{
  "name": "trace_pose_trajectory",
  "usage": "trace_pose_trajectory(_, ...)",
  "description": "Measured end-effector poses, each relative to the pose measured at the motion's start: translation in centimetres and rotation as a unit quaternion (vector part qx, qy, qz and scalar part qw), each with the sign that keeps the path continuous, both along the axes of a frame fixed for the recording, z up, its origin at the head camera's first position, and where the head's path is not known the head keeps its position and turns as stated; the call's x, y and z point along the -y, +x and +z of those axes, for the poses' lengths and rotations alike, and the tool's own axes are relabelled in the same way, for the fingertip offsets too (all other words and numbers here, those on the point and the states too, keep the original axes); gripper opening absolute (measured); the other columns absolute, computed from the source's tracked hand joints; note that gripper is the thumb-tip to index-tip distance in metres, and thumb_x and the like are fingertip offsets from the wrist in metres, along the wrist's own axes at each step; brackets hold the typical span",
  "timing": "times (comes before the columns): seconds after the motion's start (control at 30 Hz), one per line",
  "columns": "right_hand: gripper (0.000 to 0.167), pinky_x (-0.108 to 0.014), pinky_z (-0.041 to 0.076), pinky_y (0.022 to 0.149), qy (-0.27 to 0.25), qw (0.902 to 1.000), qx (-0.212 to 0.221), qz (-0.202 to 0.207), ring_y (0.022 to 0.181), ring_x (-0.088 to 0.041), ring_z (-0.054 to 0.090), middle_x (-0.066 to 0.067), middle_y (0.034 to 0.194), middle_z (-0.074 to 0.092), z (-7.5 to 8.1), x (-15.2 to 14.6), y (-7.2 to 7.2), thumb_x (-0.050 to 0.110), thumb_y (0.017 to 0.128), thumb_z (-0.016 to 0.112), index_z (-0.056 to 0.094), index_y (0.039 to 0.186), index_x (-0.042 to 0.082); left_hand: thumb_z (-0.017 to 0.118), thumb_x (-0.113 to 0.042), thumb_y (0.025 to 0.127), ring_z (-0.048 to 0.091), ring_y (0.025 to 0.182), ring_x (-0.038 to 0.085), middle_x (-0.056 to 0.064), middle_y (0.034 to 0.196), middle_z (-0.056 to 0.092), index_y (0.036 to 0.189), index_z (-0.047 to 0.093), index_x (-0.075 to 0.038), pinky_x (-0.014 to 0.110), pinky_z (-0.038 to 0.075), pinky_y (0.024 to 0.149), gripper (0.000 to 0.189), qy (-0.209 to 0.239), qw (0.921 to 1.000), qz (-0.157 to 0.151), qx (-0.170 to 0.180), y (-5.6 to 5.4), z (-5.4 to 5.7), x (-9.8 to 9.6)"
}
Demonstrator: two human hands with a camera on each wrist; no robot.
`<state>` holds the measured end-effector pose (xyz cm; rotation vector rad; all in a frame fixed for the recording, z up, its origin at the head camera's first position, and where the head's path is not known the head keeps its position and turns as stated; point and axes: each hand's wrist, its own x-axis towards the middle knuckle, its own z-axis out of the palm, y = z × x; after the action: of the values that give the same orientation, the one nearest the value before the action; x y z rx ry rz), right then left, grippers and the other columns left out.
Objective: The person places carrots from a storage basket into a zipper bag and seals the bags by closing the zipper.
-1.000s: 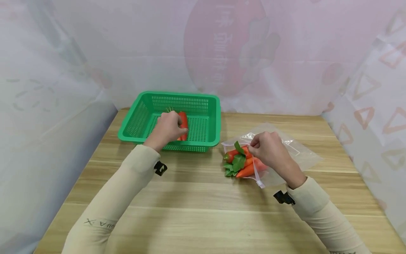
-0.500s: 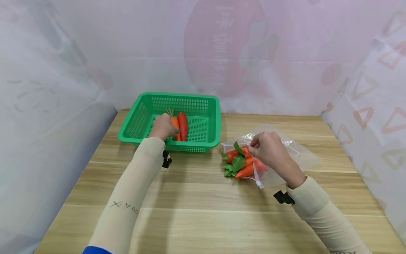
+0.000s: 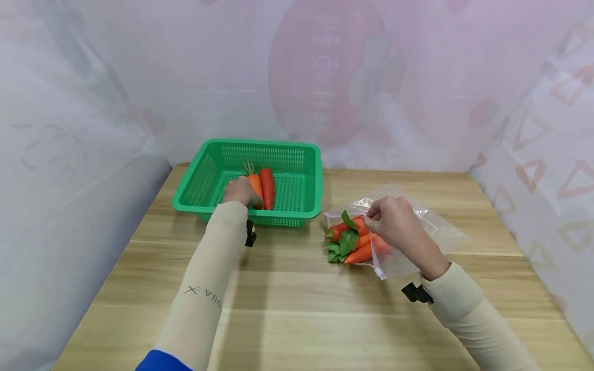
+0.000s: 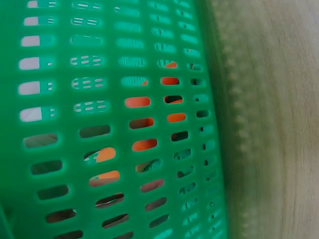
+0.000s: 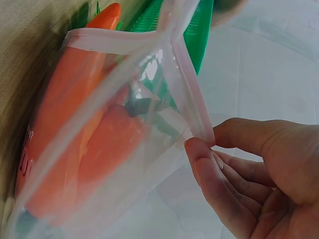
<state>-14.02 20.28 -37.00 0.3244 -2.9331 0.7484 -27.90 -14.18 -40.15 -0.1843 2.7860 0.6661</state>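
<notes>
My left hand (image 3: 240,191) reaches down into a green plastic basket (image 3: 316,180), against an orange carrot (image 3: 255,185) with short stem ends. Its fingers are hidden, and I cannot tell whether they grip the carrot. A red carrot-shaped vegetable (image 3: 267,188) lies just right of it. In the left wrist view the slotted basket wall (image 4: 112,112) covers most of the hand, with orange showing through. My right hand (image 3: 394,221) pinches the rim of a clear zip bag (image 5: 197,107) between thumb and finger. Several carrots (image 5: 79,99) with green leaves (image 3: 347,242) lie partly inside its mouth.
Everything stands on a wooden table (image 3: 297,330). Printed white sheeting (image 3: 209,103) rises behind it and on both sides. The bag's zip slider (image 3: 379,271) hangs at the front corner of its mouth, and the bag spreads out to the right under my right wrist.
My left hand has moved left and lower in the basket, uncovering more of the two vegetables there. My right hand keeps its pinch on the bag's rim in the same place.
</notes>
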Motion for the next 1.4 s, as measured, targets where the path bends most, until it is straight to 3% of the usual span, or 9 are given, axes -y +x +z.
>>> trace_pose_trajectory(0.1, 0.009, -0.031, 0.062, 0.061, -0.001, 1.0, 0.003, -0.003, 0.068, -0.019, 0.075, -0.013, 0.08, 0.08, 0.1, -0.1, 0.0, 0.006, 0.091, 0.076, 0.081, 0.086, -0.001, 0.079, -0.017, 0.087, 0.053, 0.094, 0.036, 0.021, 0.106, 0.059, 0.118, 0.058, 0.004, 0.041, 0.05, 0.074, 0.043, -0.009, 1.0, 0.003, 0.0, -0.1, 0.1, -0.2)
trace_pose_trajectory(0.37, 0.01, -0.031, 0.063, 0.061, -0.008, 0.9999, 0.013, -0.005, 0.067, -0.017, 0.075, -0.013, 0.08, 0.08, 0.0, 0.0, 0.0, 0.005, 0.092, 0.075, 0.08, 0.086, 0.0, 0.08, -0.018, 0.089, 0.053, 0.097, 0.035, 0.023, 0.111, 0.059, 0.122, 0.06, 0.003, 0.042, 0.053, 0.076, 0.044, -0.044, 0.9988, 0.016, 0.015, -0.7, -0.2, -0.6)
trace_pose_trajectory(0.7, 0.01, -0.03, 0.062, 0.06, -0.007, 0.9999, 0.011, 0.0, 0.067, -0.016, 0.075, -0.013, 0.08, 0.079, 0.0, 0.2, -0.3, 0.006, 0.092, 0.075, 0.08, 0.086, 0.0, 0.075, -0.02, 0.092, 0.052, 0.114, 0.038, 0.026, 0.127, 0.056, 0.137, 0.051, 0.005, 0.049, 0.055, 0.098, 0.057, -0.075, 0.9966, 0.019, 0.026, -0.9, -0.1, -0.1)
trace_pose_trajectory(0.8, 0.01, -0.03, 0.062, 0.06, -0.009, 0.9999, 0.012, 0.001, 0.067, -0.017, 0.075, -0.013, 0.08, 0.08, -0.1, 0.2, -0.4, 0.005, 0.092, 0.075, 0.08, 0.086, 0.0, 0.074, -0.019, 0.093, 0.052, 0.114, 0.038, 0.027, 0.128, 0.056, 0.139, 0.051, 0.005, 0.048, 0.055, 0.095, 0.057, -0.075, 0.9968, 0.018, 0.024, -0.9, -0.1, 0.1)
trace_pose_trajectory(1.0, 0.01, -0.029, 0.062, 0.06, -0.006, 0.9998, 0.018, 0.001, 0.067, -0.017, 0.075, -0.013, 0.08, 0.079, -0.2, 0.4, -0.6, 0.005, 0.092, 0.075, 0.08, 0.086, 0.0, 0.069, -0.017, 0.094, 0.055, 0.106, 0.038, 0.028, 0.121, 0.06, 0.137, 0.053, 0.006, 0.041, 0.054, 0.077, 0.052, -0.076, 0.9968, 0.022, 0.017, -0.5, 0.3, 0.6)
trace_pose_trajectory(1.2, 0.01, -0.031, 0.063, 0.061, -0.003, 0.9999, 0.014, 0.002, 0.068, -0.018, 0.076, -0.014, 0.081, 0.08, -0.2, 0.5, -0.7, 0.006, 0.092, 0.076, 0.08, 0.086, 0.0, 0.066, -0.016, 0.097, 0.064, 0.107, 0.044, 0.03, 0.119, 0.064, 0.134, 0.056, 0.008, 0.048, 0.06, 0.083, 0.045, -0.093, 0.9948, 0.018, -0.036, -0.1, 2.1, 1.9)
trace_pose_trajectory(1.4, 0.009, -0.031, 0.063, 0.061, 0.003, 0.9999, 0.01, -0.002, 0.069, -0.018, 0.076, -0.013, 0.081, 0.08, -0.1, 0.6, -0.6, 0.007, 0.092, 0.077, 0.08, 0.085, 0.0, 0.066, -0.016, 0.1, 0.055, 0.083, 0.035, 0.017, 0.092, 0.056, 0.109, 0.06, 0.005, 0.045, 0.053, 0.07, 0.023, -0.066, 0.9921, -0.02, -0.105, 0.2, 3.5, 3.3)
